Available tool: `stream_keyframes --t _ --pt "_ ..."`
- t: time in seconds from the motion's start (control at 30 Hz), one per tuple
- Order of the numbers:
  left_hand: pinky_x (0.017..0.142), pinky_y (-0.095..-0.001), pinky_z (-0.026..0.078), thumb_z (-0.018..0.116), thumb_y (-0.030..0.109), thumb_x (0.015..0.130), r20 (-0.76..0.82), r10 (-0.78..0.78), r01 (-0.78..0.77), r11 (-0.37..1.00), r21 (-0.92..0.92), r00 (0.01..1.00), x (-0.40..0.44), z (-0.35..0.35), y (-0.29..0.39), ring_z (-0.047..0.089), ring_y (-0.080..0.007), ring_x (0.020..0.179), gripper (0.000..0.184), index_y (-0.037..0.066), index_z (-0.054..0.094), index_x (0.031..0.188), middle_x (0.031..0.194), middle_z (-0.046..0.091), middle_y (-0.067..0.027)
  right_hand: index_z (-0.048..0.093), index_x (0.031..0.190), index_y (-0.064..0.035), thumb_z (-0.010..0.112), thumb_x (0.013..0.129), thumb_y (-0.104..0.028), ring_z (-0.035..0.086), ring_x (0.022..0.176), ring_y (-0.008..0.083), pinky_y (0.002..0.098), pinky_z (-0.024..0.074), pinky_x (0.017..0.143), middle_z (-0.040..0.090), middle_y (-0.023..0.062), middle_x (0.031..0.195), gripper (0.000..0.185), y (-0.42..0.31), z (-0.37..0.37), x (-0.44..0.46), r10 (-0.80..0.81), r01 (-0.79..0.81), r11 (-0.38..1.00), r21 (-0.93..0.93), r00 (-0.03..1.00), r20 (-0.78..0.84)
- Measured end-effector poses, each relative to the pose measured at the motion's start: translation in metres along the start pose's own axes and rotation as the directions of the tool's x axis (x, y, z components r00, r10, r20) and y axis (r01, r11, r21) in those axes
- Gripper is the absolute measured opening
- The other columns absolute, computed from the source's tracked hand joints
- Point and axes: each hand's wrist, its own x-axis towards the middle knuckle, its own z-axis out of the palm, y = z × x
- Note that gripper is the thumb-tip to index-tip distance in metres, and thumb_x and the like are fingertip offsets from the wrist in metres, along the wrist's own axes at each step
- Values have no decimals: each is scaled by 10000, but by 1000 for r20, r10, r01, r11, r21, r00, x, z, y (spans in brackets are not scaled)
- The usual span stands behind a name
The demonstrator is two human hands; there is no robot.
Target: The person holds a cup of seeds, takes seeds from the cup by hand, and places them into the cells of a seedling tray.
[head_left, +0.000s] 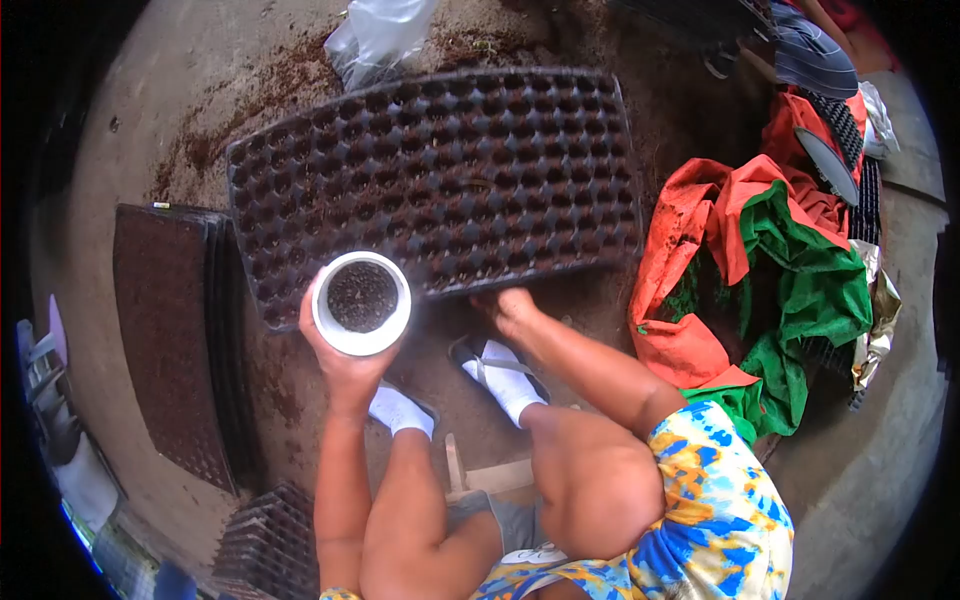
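My left hand (345, 365) is wrapped round a white round container (401, 310) with small dark grains inside. The container is over the near left corner of a black seedling tray (440, 180), whose many round cells hold dark brown soil. At the tray's near edge, right of the container, is my right hand (508, 308). Its fingers are partly hidden and blurred in shadow, so whether they grip the tray's edge is unclear.
Stacked soil-filled trays (165, 330) stand at the left, with more black trays (265, 540) below. A red and green sack (700, 345) lies open at the right. Beyond the tray is a clear plastic bag (385, 40). Another person (815, 50) is partly visible at the top right.
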Motion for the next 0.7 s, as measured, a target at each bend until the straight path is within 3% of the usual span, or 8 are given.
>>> stream_keyframes --t 0.17,0.27,0.4,0.43,0.47,0.5,0.6,0.7 --pt "1111 -414 304 865 87 580 89 30 -34 999 33 996 -5 13 -4 409 -326 1314 1057 10 219 1413 1438 359 -225 629 1045 -77 570 945 -185 640 839 186 322 562 689 666 82 974 159 4 -15 -15 160 -160 987 -8 986 51" --pt "1115 -427 293 871 103 587 114 58 -60 998 15 992 -3 22 -7 396 -347 1323 1045 11 230 1408 1424 372 -236 658 1022 -60 622 918 -210 640 713 128 240 519 558 686 59 883 187 -10 -10 -55 402 -316 826 -467 911 95" --pt "1108 -439 299 878 119 596 144 110 -121 990 72 983 3 29 -7 391 -365 1320 1025 27 249 1401 1396 403 -226 638 902 -45 637 904 -256 637 677 134 289 500 625 676 30 792 211 -55 28 -123 225 344 614 -711 787 575" --pt "1108 -441 299 879 125 596 148 113 -126 989 80 983 4 31 -7 388 -368 1321 1022 28 254 1399 1395 403 -226 635 877 -35 647 882 -230 662 715 205 336 504 627 679 84 810 196 -80 44 -142 63 638 336 -693 719 692" --pt "1107 -443 299 881 131 596 154 114 -128 988 89 982 4 33 -7 386 -371 1322 1019 30 259 1397 1395 403 -225 636 855 -40 655 851 -198 663 746 277 392 503 638 668 124 811 158 -98 57 -156 -31 764 106 -636 642 766" --pt "1106 -452 303 884 159 598 177 158 -183 974 136 971 7 34 -1 382 -380 1321 1004 30 276 1387 1391 408 -219 629 859 -61 686 823 -165 636 701 271 372 507 608 627 114 770 124 -106 63 -159 -160 884 -145 -445 423 892" --pt "1108 -475 297 878 184 602 231 201 -234 964 125 952 7 47 4 389 -394 1312 950 31 322 1358 1378 422 -204 617 843 -38 653 733 -102 634 756 277 377 523 647 601 109 780 132 -111 85 -153 -169 768 -551 -327 282 945" --pt "1123 -473 281 872 137 585 339 285 -379 890 254 896 11 57 3 354 -399 1342 1012 54 266 1390 1424 373 -216 650 883 15 620 699 -122 643 756 252 346 537 625 640 140 837 231 -90 97 -128 -99 604 -764 -227 237 966"
